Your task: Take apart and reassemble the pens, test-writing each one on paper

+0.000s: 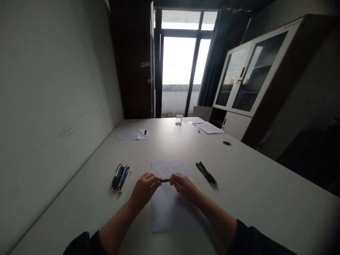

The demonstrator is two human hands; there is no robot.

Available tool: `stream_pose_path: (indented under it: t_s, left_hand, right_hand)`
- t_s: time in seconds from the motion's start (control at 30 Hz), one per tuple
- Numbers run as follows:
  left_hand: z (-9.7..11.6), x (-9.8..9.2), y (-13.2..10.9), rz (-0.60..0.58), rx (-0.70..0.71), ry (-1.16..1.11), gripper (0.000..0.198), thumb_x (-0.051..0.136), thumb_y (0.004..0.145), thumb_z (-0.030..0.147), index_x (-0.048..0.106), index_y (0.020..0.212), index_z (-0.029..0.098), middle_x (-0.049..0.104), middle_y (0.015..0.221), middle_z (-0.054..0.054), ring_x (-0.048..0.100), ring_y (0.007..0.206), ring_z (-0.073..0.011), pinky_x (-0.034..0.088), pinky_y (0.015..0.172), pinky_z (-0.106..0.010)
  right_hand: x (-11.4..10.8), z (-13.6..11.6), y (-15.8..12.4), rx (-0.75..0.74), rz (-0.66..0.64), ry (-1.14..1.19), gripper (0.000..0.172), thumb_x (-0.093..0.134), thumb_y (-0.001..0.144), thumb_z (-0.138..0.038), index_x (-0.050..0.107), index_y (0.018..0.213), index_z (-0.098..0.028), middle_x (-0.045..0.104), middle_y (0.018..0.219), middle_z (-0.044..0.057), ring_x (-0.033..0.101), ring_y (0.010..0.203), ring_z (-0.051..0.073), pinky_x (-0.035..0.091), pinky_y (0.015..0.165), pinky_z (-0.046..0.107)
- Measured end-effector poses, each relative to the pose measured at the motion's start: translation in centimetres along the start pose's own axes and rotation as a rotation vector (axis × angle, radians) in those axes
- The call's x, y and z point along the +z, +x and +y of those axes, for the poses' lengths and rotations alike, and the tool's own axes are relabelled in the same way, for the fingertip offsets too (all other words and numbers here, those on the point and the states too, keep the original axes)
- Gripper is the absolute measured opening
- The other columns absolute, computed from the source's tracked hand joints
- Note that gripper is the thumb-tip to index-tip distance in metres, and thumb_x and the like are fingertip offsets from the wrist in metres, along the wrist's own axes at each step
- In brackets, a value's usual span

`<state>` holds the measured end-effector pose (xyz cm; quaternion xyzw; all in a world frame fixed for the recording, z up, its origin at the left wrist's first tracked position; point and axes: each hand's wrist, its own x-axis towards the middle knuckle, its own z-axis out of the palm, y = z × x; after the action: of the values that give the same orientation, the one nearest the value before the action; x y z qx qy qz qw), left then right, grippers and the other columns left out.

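Note:
Both my hands hover over a white sheet of paper point(170, 209) lying on the table point(252, 191). My left hand point(145, 187) and my right hand point(183, 185) each pinch one end of a dark pen point(164, 181) held level between them. The upper part of the sheet carries handwritten lines. A bundle of several coloured pens point(120, 177) lies to the left of my left hand. Another small group of dark, green and yellow pens point(207, 173) lies to the right of my right hand.
At the far end of the table stand a small glass point(179, 119), loose papers with a pen point(208, 127) and a folded sheet point(134, 134). A cable hole point(227, 143) sits on the right. A wall runs along the left; a glass-door cabinet point(252, 78) stands right.

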<state>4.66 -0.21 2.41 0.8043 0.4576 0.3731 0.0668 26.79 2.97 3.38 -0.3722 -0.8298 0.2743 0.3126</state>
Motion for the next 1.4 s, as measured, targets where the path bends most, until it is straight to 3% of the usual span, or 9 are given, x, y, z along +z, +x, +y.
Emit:
stream_pose_path:
  t_s: [0.3,0.57,1.0,1.23,1.4]
  left_hand:
    - [-0.5,-0.1,0.0,0.053,-0.061,-0.053,0.013,0.07,0.082,0.015,0.069,0.094,0.021,0.068,0.088,-0.004,0.061,0.084,-0.0197,0.049,0.076,-0.03]
    - [-0.1,-0.3,0.2,0.07,-0.058,-0.099,0.014,0.069,0.081,0.012,0.07,0.09,0.022,0.067,0.087,-0.003,0.061,0.085,-0.0189,0.049,0.075,-0.03]
    - [0.0,-0.3,0.2,0.08,-0.03,-0.072,0.012,0.068,0.082,0.011,0.068,0.087,0.021,0.066,0.086,-0.003,0.059,0.083,-0.0191,0.049,0.074,-0.03]
    - [0.1,-0.3,0.2,0.09,-0.048,-0.087,0.011,0.067,0.082,0.012,0.068,0.088,0.021,0.066,0.086,-0.004,0.06,0.084,-0.0201,0.05,0.075,-0.032]
    - [0.0,-0.1,0.2,0.09,-0.057,-0.124,0.011,0.068,0.082,0.013,0.068,0.09,0.021,0.066,0.087,-0.004,0.061,0.086,-0.0198,0.051,0.075,-0.03]
  right_hand:
    - [-1.2,0.6,0.1,-0.069,0.038,-0.069,0.028,0.042,0.1,-0.029,0.06,0.081,-0.018,0.059,0.081,0.002,0.052,0.063,0.011,0.04,0.062,0.023]
    - [-1.5,0.4,0.1,-0.126,0.015,-0.095,0.022,0.046,0.099,-0.026,0.061,0.084,-0.018,0.058,0.082,0.002,0.053,0.068,0.012,0.04,0.064,0.023]
    - [-0.7,1.1,0.1,0.073,-0.031,0.132,0.033,0.046,0.097,-0.031,0.062,0.073,-0.016,0.055,0.068,-0.001,0.05,0.048,0.008,0.041,0.052,0.021]
    - [-0.9,0.6,0.1,-0.066,0.04,0.013,0.036,0.043,0.099,-0.039,0.066,0.081,-0.017,0.059,0.077,0.003,0.054,0.06,0.011,0.045,0.061,0.024]
    - [-1.0,0.3,0.3,-0.107,0.037,-0.038,0.026,0.051,0.097,-0.037,0.069,0.1,-0.019,0.062,0.082,0.004,0.056,0.068,0.013,0.045,0.064,0.024]
